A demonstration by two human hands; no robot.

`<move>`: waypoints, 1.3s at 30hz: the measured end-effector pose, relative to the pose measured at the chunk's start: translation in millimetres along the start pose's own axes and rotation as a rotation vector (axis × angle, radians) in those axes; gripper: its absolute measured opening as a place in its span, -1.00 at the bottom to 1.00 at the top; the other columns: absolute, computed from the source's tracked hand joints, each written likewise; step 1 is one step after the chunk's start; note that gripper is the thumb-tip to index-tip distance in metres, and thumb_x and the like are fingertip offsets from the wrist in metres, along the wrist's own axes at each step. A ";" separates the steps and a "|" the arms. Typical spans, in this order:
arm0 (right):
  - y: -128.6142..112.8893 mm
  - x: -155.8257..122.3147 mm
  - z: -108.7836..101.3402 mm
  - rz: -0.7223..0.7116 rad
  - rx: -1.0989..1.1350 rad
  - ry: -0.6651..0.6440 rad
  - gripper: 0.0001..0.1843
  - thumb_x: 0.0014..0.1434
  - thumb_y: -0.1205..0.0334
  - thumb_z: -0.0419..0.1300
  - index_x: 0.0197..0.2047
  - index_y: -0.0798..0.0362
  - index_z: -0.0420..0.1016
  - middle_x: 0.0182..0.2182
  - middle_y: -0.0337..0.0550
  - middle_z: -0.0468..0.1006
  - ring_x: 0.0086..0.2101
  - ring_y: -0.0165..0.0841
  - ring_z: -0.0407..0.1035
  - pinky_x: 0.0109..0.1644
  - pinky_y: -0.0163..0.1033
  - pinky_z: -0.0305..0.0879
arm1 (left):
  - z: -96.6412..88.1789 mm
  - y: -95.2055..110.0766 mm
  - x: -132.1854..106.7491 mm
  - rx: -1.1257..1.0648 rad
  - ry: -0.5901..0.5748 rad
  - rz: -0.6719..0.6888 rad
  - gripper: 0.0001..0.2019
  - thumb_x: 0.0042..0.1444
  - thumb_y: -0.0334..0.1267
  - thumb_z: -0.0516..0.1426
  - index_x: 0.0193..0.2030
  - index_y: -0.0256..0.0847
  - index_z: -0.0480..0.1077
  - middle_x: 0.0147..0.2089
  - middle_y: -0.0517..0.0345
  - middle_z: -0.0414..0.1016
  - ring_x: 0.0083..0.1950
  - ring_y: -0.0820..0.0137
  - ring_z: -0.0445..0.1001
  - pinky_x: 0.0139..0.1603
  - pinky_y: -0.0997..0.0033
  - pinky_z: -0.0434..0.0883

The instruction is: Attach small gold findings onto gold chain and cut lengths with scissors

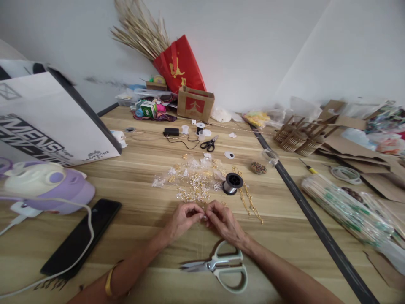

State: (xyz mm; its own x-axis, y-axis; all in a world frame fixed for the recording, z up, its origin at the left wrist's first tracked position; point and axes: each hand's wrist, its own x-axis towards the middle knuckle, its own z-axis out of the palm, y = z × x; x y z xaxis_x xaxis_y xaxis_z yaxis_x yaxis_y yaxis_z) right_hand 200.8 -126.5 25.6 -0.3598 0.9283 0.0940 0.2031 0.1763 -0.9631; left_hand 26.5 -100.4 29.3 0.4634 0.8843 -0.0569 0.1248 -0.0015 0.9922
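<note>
My left hand (185,217) and my right hand (223,219) meet over the middle of the wooden table, fingertips pinched together. Between them is something tiny, perhaps a bead; it is too small to make out. Just beyond the fingers lies a scattered pile of clear and gold beads (196,183) with small plastic bags. A black spool of fine clear line (232,183) stands right of the pile. Gold bead chains (247,196) stretch beside that spool. Close to my right wrist rest white-handled scissors (226,266), blades pointing left.
At left are a black phone (82,236), a white cable, a purple-and-white device (53,185) and a large white box (47,122). Black-handled scissors (209,145) lie farther back. Small woven baskets (294,137) and wrapped sticks (344,207) are at right. A red bag (182,63) leans against the wall.
</note>
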 end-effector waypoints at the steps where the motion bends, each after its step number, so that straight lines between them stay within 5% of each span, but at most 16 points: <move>1: -0.4 -0.1 -0.3 -0.004 -0.014 -0.002 -0.73 0.29 0.05 -0.03 -0.30 0.08 0.25 -0.54 -0.25 0.39 -0.52 -0.45 0.31 -0.45 -0.37 0.22 | 0.2 -0.7 -0.1 0.005 -0.002 0.003 -0.86 -0.01 -0.27 0.16 -0.47 -0.32 0.45 -0.47 0.09 0.48 -0.39 0.38 0.41 -0.32 0.45 0.32; 17: -8.2 -1.2 -4.0 -0.131 -0.279 -0.025 -0.78 0.31 0.19 -0.09 -0.33 0.06 0.25 -0.48 -0.24 0.33 -0.47 -0.44 0.21 -0.38 -0.35 0.13 | 1.5 -9.2 -2.3 0.074 -0.043 0.046 -0.87 0.02 -0.27 0.13 -0.45 -0.30 0.39 -0.48 0.17 0.36 -0.43 0.45 0.28 -0.43 0.52 0.20; 26: 7.1 2.2 -3.1 0.040 -0.107 0.027 -0.79 0.29 0.14 -0.05 -0.18 0.09 0.29 -0.62 -0.30 0.38 -0.62 -0.46 0.32 -0.54 -0.39 0.22 | 1.1 -8.3 0.0 -0.056 -0.031 -0.045 -0.84 -0.01 -0.23 0.15 -0.47 -0.29 0.39 -0.51 0.20 0.36 -0.45 0.45 0.30 -0.40 0.50 0.23; 29: 3.0 1.4 -4.4 -0.062 -0.213 0.108 -0.78 0.27 0.21 -0.02 -0.05 0.08 0.30 -0.43 -0.16 0.48 -0.55 -0.43 0.37 -0.51 -0.36 0.29 | 1.2 -8.2 0.9 -0.096 -0.007 -0.065 -0.81 -0.05 -0.18 0.19 -0.49 -0.29 0.39 -0.54 0.22 0.34 -0.47 0.46 0.28 -0.43 0.50 0.21; 33: -4.5 -0.8 -5.2 -0.320 -0.411 0.091 -0.72 0.26 0.34 -0.04 0.02 0.02 0.31 -0.06 0.00 0.41 -0.10 -0.28 0.36 -0.09 -0.18 0.37 | 1.0 -10.2 1.6 -0.132 -0.002 -0.072 -0.76 -0.06 -0.13 0.20 -0.49 -0.29 0.38 -0.54 0.23 0.32 -0.47 0.47 0.27 -0.43 0.50 0.21; 39: 4.5 -3.7 -5.7 -0.375 -0.623 -0.044 -0.73 0.30 0.36 -0.07 0.02 0.03 0.32 -0.16 -0.01 0.45 -0.18 -0.29 0.38 -0.15 -0.21 0.37 | 1.3 -9.5 1.2 -0.139 -0.007 -0.076 -0.77 -0.08 -0.14 0.21 -0.49 -0.29 0.36 -0.54 0.24 0.31 -0.47 0.48 0.26 -0.43 0.51 0.21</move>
State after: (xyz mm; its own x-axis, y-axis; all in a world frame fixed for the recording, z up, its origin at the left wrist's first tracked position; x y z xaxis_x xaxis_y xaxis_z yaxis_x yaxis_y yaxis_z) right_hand 208.2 -127.3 22.4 -0.5407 0.7573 0.3664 0.5353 0.6457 -0.5446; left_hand 27.1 -100.0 19.7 0.4631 0.8764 -0.1324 0.0373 0.1300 0.9908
